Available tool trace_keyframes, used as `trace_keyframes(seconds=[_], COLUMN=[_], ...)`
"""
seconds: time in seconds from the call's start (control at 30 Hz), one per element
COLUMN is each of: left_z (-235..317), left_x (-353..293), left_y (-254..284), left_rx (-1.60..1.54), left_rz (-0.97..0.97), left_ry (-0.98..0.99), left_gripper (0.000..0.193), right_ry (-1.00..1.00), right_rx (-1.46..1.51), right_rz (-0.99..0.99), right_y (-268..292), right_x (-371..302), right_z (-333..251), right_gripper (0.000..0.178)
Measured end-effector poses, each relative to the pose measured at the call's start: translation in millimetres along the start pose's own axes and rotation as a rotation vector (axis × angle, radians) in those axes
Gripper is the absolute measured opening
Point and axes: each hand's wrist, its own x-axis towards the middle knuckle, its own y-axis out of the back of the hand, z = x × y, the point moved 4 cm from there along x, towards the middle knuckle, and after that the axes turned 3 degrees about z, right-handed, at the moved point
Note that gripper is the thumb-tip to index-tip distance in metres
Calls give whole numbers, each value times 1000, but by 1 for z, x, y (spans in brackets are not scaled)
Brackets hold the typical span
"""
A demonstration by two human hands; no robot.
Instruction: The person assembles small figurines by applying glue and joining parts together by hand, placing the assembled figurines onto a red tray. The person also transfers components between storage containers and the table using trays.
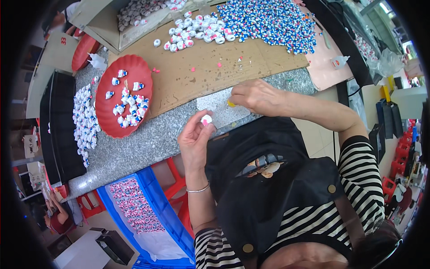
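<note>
My left hand [195,136] pinches a small white figurine head [206,119] with a pink patch, between thumb and fingers. To its right, my right hand [259,96] is closed on a small yellow object [231,103]; its kind is mostly hidden by the fingers. Both hands are over a white speckled sheet [215,102] at the near edge of the grey stone table. Beyond them, white figurine heads [199,29] lie in a loose heap on brown cardboard [170,85]. A larger heap of small blue and white figurine bodies [268,24] spreads beside them.
On the left, a red scalloped plate [102,96] holds several assembled figurines. More figurines [85,119] lie next to it on the stone. A white squeeze bottle [340,61] is at the far right. Below the table's left side stands a blue crate [172,219] with rows of pink and white pieces.
</note>
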Motion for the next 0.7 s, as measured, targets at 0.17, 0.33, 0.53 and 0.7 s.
trace_keyframes(seconds=[0.17, 0.33, 0.53, 0.7], left_z=[3, -4, -17, -22], left_x=[-6, -2, 10, 15], left_y=[14, 9, -13, -36], left_rx=[-284, -209, -48, 389], left_rz=[16, 5, -11, 66], left_ry=[11, 46, -60, -436], left_gripper=[35, 33, 31, 30], right_ry=[27, 14, -142, -751], right_rx=[-70, -9, 125, 1013], right_rz=[-77, -71, 178, 288], right_y=[-3, -9, 3, 4], right_x=[9, 6, -3, -20], right_z=[-6, 0, 1, 6], right_gripper=[8, 23, 10, 16])
